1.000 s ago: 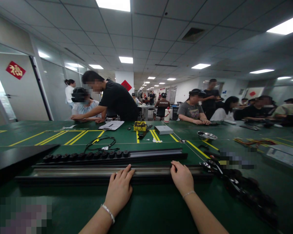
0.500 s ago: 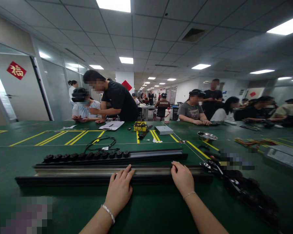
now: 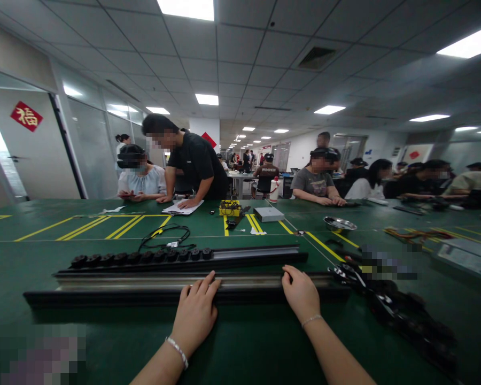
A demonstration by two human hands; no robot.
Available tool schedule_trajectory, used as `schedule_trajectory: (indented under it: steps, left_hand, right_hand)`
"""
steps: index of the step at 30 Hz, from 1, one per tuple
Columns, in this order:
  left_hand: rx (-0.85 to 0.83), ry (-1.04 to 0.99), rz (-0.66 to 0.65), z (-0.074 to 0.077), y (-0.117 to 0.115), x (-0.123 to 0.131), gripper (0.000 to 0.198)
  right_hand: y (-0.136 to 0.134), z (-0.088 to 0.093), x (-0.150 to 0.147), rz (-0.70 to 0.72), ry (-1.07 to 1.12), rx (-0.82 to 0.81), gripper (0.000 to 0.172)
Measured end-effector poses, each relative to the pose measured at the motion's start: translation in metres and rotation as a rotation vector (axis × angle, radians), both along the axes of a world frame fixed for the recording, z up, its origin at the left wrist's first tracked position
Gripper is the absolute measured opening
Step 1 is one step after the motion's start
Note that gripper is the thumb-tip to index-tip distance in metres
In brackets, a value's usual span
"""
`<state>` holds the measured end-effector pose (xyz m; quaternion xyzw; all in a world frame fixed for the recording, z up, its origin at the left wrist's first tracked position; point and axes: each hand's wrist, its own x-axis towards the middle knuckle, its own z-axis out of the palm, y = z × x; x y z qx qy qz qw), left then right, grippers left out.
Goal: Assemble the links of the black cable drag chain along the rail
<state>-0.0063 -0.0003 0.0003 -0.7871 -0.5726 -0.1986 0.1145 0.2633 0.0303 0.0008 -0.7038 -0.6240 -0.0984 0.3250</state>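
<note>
Rail [image 3: 248,282] could snag

It lies on the green table [image 3: 256,342] under the left hand [image 3: 196,302], fingers slightly spread, and right hand [image 3: 300,294], fingers curled, pinch unclear. A rightward push might catch the dark bundle [image 3: 393,302] near its end.

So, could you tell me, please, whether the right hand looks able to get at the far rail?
Probably yes: the right hand rests on the near rail, the far rail lies just beyond it, and I see nothing upright blocking the short way across; the black pieces sit farther left.
</note>
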Motion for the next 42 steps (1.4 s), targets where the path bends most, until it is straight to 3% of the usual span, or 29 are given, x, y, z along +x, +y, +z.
schedule_trajectory:
  steps: [11,42]
  left_hand:
    - [0.008,0.025,0.014,-0.0023,0.0013,-0.0002,0.054]
    - [0.021,0.012,-0.002,-0.0047,0.0027,-0.0016,0.054]
  right_hand:
    - [0.0026,-0.0069,0.0018,-0.001,-0.002,0.042,0.034]
    - [0.0024,-0.0049,0.0057,-0.020,0.018,0.031,0.034]
